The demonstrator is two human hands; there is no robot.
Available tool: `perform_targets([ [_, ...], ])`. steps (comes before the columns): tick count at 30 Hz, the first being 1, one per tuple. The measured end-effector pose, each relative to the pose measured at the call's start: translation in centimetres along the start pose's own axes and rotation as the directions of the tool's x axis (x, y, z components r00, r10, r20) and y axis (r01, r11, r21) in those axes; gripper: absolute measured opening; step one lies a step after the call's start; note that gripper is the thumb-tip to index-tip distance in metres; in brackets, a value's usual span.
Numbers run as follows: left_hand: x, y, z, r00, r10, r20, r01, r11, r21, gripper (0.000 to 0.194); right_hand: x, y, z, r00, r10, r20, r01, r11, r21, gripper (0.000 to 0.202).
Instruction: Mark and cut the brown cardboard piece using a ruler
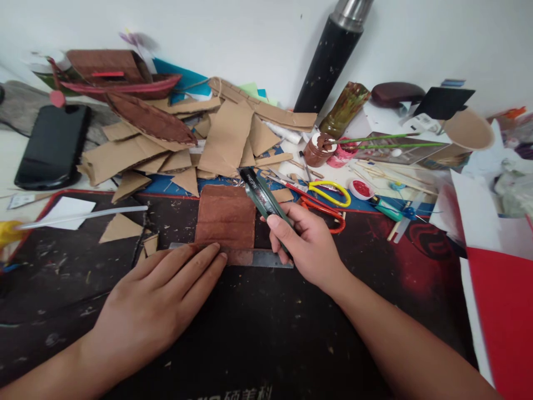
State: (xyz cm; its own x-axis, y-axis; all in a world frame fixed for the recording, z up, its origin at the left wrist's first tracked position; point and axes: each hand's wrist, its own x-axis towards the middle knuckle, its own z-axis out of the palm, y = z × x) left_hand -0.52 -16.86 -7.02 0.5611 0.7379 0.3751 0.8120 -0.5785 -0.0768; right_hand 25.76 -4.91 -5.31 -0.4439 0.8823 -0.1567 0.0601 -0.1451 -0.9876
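Observation:
A brown-painted piece of cardboard (226, 214) lies on the dark mat, with faint creases across it. Over its lower part runs a clear ruler (272, 259), whose ends show on both sides. My left hand (156, 294) lies flat with outstretched fingers on the ruler's left part and the lower left of the brown piece. Just right of the piece, my right hand (306, 241) is wrapped round a dark green utility knife (266, 200), which slants up and to the left. I cannot make out the knife's blade.
Cardboard scraps (227, 136) are heaped behind the mat (233, 344). At the back left are a brown model boat (120, 83) and a phone (54, 145). Scissors (331, 191), paint jars (320, 151) and a black flask (328, 61) stand or lie at the right back.

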Motion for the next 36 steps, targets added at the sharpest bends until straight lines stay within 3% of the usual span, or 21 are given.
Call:
perform_targets([
  [7, -0.3, 0.3, 0.1, 1.000, -0.027, 0.000, 0.027, 1.000, -0.012, 0.048, -0.1, 0.2, 0.0, 0.994, -0.042, -0.104, 0.042, 0.999, -0.003, 0.043],
  [11, -0.1, 0.3, -0.2, 0.998, -0.009, 0.061, 0.009, 1.000, -0.007, 0.046, -0.1, 0.1, -0.2, 0.982, -0.111, -0.154, 0.112, 0.994, -0.006, 0.042],
  [15, -0.3, 0.3, -0.2, 1.000, -0.016, 0.021, 0.015, 1.000, 0.019, 0.045, 0.0, 0.1, -0.3, 0.984, -0.102, -0.146, 0.102, 0.995, -0.012, 0.041],
  [25, -0.4, 0.2, -0.9, 0.993, 0.021, 0.116, -0.024, 0.999, 0.030, 0.047, -0.2, 0.2, -0.3, 0.983, -0.093, -0.161, 0.091, 0.996, -0.021, 0.040],
  [31, -0.5, 0.4, -0.7, 0.995, -0.007, 0.097, 0.007, 1.000, 0.002, 0.046, -0.2, -0.1, -0.2, 0.965, -0.095, -0.246, 0.098, 0.995, 0.000, 0.040],
  [36, -0.3, 0.3, -0.5, 0.999, -0.013, 0.039, 0.014, 1.000, -0.008, 0.044, -0.2, 0.0, -0.2, 0.972, -0.089, -0.219, 0.093, 0.996, 0.009, 0.039],
])
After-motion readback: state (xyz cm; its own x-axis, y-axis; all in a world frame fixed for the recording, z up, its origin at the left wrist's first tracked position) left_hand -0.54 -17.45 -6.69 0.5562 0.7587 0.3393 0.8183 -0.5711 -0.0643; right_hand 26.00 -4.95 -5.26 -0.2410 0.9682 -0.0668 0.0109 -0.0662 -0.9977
